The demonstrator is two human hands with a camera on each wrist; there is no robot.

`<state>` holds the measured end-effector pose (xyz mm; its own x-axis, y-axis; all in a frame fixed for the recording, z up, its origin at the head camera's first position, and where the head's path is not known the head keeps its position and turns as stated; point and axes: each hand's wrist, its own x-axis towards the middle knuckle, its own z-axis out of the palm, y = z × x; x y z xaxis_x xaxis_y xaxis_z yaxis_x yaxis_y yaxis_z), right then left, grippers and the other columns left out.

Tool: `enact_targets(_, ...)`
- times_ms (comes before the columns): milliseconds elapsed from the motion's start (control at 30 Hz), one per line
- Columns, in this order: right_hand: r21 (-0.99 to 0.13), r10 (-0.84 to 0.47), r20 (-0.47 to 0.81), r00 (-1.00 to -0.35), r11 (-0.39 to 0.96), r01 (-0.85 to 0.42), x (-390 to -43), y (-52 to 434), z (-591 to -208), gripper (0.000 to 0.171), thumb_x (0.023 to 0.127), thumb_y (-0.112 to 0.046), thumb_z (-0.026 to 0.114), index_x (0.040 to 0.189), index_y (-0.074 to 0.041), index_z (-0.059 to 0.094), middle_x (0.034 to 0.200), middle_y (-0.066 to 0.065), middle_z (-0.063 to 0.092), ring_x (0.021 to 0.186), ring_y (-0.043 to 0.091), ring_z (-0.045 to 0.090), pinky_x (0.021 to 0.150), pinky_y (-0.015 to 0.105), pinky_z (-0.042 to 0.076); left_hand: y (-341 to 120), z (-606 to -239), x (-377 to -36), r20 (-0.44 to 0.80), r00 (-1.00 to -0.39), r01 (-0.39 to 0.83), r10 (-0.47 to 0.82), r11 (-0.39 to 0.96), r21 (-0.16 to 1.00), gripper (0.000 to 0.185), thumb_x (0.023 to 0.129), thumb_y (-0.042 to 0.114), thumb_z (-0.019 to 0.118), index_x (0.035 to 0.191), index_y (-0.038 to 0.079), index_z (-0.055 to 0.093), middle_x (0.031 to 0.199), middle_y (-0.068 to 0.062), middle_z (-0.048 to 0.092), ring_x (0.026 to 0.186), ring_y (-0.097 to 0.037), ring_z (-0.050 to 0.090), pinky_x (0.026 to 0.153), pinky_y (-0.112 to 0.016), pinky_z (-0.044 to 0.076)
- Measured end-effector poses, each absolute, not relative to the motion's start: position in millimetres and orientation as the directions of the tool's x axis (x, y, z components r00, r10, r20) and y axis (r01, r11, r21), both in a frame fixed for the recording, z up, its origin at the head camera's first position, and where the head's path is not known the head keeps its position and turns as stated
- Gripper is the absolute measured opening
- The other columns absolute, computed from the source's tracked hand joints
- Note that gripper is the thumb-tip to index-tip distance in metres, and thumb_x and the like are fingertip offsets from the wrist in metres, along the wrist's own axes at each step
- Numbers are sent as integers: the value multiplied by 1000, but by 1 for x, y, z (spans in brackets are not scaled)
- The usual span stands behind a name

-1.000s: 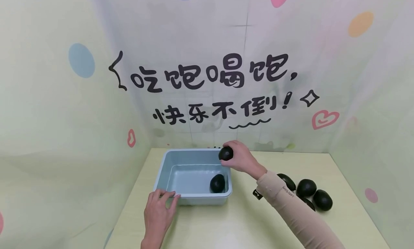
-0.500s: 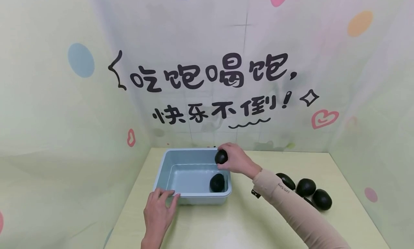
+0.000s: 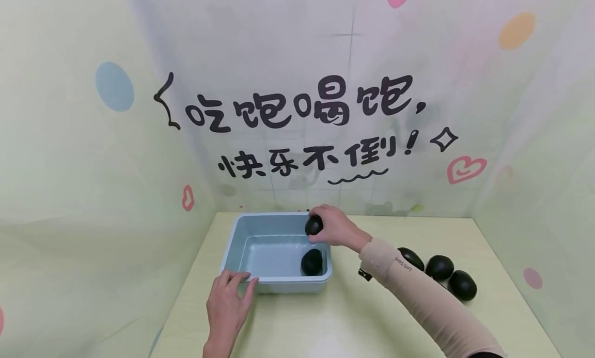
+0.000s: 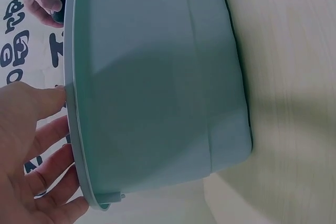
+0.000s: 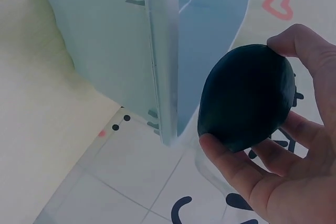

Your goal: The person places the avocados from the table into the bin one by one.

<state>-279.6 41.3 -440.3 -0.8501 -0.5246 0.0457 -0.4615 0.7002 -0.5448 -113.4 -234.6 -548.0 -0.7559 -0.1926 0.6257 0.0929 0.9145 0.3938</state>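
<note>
A light-blue plastic bin [image 3: 274,287] stands on the table, with one dark avocado [image 3: 312,262] lying in its near right corner. Above the bin's right rim my right hand [image 3: 335,225] holds another dark avocado [image 3: 313,226]. In the right wrist view the thumb is on one end of this held avocado [image 5: 247,98] and the fingers are on the opposite side. My left hand [image 3: 226,302] rests at the bin's near left rim, its fingertips touching the edge. The left wrist view shows the left hand's loosely extended fingers [image 4: 50,174] along the rim.
Several more dark avocados [image 3: 439,268] lie on the pale wooden table [image 3: 334,324] to the right, partly behind the right sleeve [image 3: 418,296]. A printed cloth wall [image 3: 297,195] with black lettering rises behind the table.
My right hand has moved slightly left and down with the avocado, from the bin's right rim to over its inside. The left hand and the bin have stayed put.
</note>
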Motion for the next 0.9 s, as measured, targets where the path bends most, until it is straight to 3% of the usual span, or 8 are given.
enact_targets(367,-520,-528,70,-846,705,-483,-280,42,-442,45,92,-28,80,132,-8,70,140,12,66,127,31,63,113,49,51,-234,-548,-114,621,-754,74,-215,911,406,24,79,29,93,91,12,82,88,-6,63,82,-29,64,54,-45,50)
enact_targets(900,-499,-538,70,-840,710,-497,-280,48,-441,47,91,-26,81,132,-6,71,140,14,68,132,33,62,114,51,50,-234,-551,-115,634,-742,81,-219,909,409,23,80,29,92,91,12,82,87,-6,62,82,-30,63,50,-44,49)
